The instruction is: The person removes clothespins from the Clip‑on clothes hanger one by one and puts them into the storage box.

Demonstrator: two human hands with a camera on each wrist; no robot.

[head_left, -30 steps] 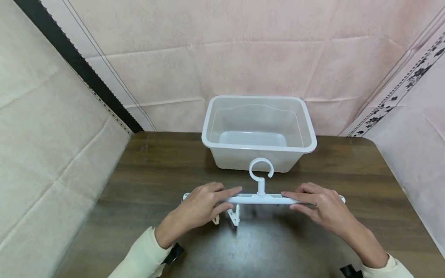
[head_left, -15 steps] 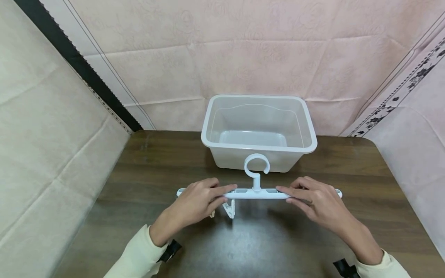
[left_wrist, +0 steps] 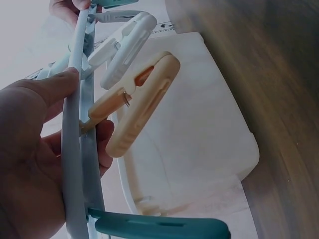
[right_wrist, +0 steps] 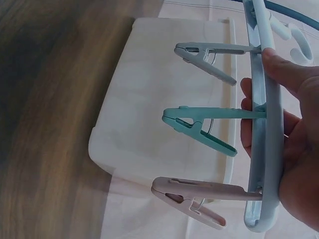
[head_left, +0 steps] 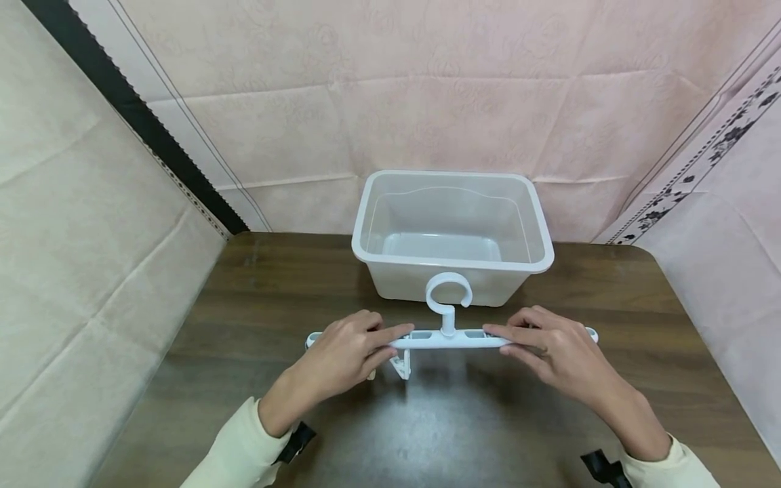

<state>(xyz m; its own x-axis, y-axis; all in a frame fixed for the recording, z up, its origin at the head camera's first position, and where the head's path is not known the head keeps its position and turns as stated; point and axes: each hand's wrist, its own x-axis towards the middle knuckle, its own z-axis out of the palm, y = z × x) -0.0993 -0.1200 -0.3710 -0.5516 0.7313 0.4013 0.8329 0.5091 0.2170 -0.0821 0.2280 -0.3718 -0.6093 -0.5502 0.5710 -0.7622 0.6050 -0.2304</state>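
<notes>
Both hands hold a pale blue hanger bar point(head_left: 448, 340) level, with its round hook point(head_left: 448, 291) pointing up. The left hand point(head_left: 344, 352) pinches the bar left of the hook; the right hand point(head_left: 558, 349) pinches it on the other side. In the left wrist view a beige clip point(left_wrist: 144, 104), a white clip point(left_wrist: 129, 50) and a teal clip point(left_wrist: 162, 226) are attached along the bar. The right wrist view shows a grey clip point(right_wrist: 207, 57), a green clip point(right_wrist: 202, 122) and a pinkish clip point(right_wrist: 194, 194) attached to it.
A light grey plastic bin point(head_left: 451, 260) stands at the back of the brown wooden table point(head_left: 256, 325), behind the hanger, with nothing visible inside. Pale cloth point(head_left: 451, 122) hangs behind the table and at both sides.
Both hands and the hanger have moved slightly left and away from the table's front, with the hook rising a little in the head view. The grips look the same.
</notes>
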